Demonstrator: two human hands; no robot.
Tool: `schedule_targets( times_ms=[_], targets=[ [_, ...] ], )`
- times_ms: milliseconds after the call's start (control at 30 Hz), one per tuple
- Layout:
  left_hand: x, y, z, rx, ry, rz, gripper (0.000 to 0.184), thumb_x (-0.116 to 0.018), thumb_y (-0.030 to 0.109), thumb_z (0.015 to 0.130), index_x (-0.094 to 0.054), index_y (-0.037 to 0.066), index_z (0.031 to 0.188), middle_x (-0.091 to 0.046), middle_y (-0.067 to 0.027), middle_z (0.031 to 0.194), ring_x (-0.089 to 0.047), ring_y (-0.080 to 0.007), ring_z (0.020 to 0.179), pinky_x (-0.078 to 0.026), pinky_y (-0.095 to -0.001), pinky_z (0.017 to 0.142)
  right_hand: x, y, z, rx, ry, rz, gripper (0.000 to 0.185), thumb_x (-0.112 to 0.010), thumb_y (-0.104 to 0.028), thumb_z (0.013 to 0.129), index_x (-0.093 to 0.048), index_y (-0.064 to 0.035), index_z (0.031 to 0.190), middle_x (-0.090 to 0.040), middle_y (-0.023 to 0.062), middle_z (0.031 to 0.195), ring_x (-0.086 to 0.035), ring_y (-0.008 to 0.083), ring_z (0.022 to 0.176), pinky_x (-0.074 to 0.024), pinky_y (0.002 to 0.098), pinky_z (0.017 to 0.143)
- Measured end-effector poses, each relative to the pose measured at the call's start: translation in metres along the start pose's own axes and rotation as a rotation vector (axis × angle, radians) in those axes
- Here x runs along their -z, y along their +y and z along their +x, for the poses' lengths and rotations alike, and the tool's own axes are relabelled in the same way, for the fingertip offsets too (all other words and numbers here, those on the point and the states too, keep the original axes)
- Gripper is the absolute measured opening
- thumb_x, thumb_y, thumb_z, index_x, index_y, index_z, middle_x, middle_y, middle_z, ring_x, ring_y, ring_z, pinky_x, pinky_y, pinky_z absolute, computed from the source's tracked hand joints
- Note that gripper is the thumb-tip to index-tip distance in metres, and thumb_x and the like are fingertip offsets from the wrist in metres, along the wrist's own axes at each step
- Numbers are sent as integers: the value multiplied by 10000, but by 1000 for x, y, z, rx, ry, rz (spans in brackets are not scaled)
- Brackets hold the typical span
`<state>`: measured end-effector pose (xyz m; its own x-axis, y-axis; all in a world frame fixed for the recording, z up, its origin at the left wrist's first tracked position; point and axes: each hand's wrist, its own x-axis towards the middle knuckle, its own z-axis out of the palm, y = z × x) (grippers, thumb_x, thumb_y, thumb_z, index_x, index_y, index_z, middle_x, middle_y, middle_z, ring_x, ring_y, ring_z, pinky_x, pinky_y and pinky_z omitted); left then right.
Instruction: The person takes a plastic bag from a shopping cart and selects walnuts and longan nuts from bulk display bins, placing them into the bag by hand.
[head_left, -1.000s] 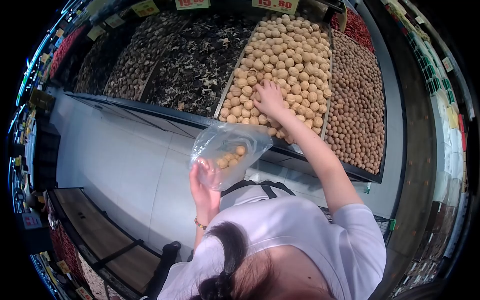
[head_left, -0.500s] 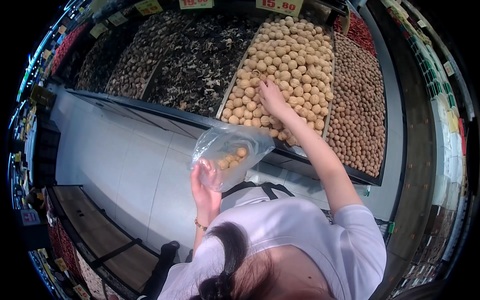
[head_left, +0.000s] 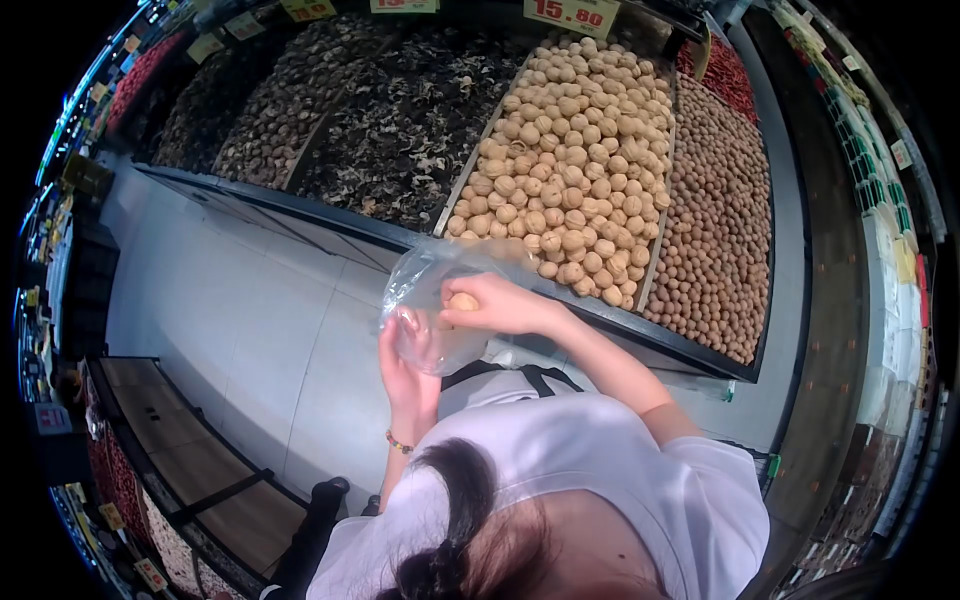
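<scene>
A clear plastic bag (head_left: 412,272) hangs in front of my body, with my left hand (head_left: 408,345) closed on its side. My right hand (head_left: 492,304) is at the bag's mouth, fingers curled around a pale walnut (head_left: 462,301). The hand and wrist hide most of the bag's contents. Just beyond the bag lies a heap of walnuts (head_left: 570,165) in a display bin. No hand touches that heap.
Small round brown nuts or dried fruits (head_left: 710,220) fill the bin to the right. Dark dried fungus (head_left: 410,130) fills the one to the left. A price sign (head_left: 570,14) stands behind the walnuts. At lower left is a low wooden shelf (head_left: 200,440).
My right hand has come back from the walnut heap to the bag's mouth, bringing a walnut with it. My left hand keeps its hold on the bag.
</scene>
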<state>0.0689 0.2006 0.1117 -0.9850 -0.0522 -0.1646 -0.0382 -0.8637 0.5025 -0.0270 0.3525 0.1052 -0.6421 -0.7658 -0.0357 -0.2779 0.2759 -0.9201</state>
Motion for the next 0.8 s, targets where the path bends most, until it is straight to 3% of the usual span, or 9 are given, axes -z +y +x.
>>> schedule_targets(
  times_ms=[33,133,233,300,367,433,533,633,800],
  targets=[
    [-1,-1,0,7,11,-4,209,-401,265,931,-435,81,838,-397,6,712,-378,-92,591,-355,-241,554,-15,18,3,-102,-37,-180,276,-530,-272,851,-541,-16,952,-622,156,836,-607,260,782,-465,340,688],
    [-2,1,2,11,33,-4,199,-407,263,930,-443,85,848,-412,11,730,-403,-89,624,-379,-239,582,-44,48,-1,-40,151,-432,298,-492,-289,862,-583,-15,937,-627,189,917,-598,323,854,-457,381,737],
    [-1,3,0,11,20,2,190,-415,257,927,-446,86,852,-427,14,750,-426,-83,655,-397,-235,612,7,13,-1,55,-22,-3,278,-541,-260,856,-590,0,940,-617,114,837,-572,216,764,-446,299,701],
    [-2,4,-1,12,-38,-9,183,-421,252,923,-447,85,851,-434,16,759,-437,-79,669,-402,-234,625,42,-1,0,9,64,334,216,-554,-217,847,-597,-20,924,-607,101,805,-563,186,735,-447,289,689],
    [-4,1,-2,5,15,-7,185,-424,246,920,-448,88,827,-405,20,735,-397,-72,645,-381,-232,627,72,17,20,73,483,266,163,-552,-171,817,-611,-51,910,-609,93,804,-589,217,718,-459,300,667],
    [-5,0,-4,4,46,-6,187,-425,244,919,-446,91,813,-388,22,723,-378,-69,638,-372,-232,632,94,44,49,-2,862,-243,178,-565,-192,811,-603,-66,931,-591,102,921,-572,244,825,-453,343,741],
    [-5,0,-5,1,52,-6,188,-424,244,919,-441,92,810,-385,20,723,-383,-72,654,-373,-233,642,92,96,80,29,900,-900,225,-578,-210,794,-588,-83,980,-539,133,1025,-518,300,959,-416,398,837],
    [-4,2,-8,-26,58,-3,188,-426,244,919,-440,92,810,-384,19,725,-385,-72,664,-374,-234,649,90,130,87,-98,692,-955,304,-591,-232,772,-566,-107,1048,-503,155,1078,-471,345,1025,-367,442,905],
    [-3,3,-16,-50,67,-19,182,-429,238,919,-451,89,817,-382,20,728,-395,-73,677,-376,-230,655,90,133,82,-169,652,-904,284,-454,-146,834,-527,-175,1107,-508,180,1029,-534,348,919,-467,412,733]
  ],
)
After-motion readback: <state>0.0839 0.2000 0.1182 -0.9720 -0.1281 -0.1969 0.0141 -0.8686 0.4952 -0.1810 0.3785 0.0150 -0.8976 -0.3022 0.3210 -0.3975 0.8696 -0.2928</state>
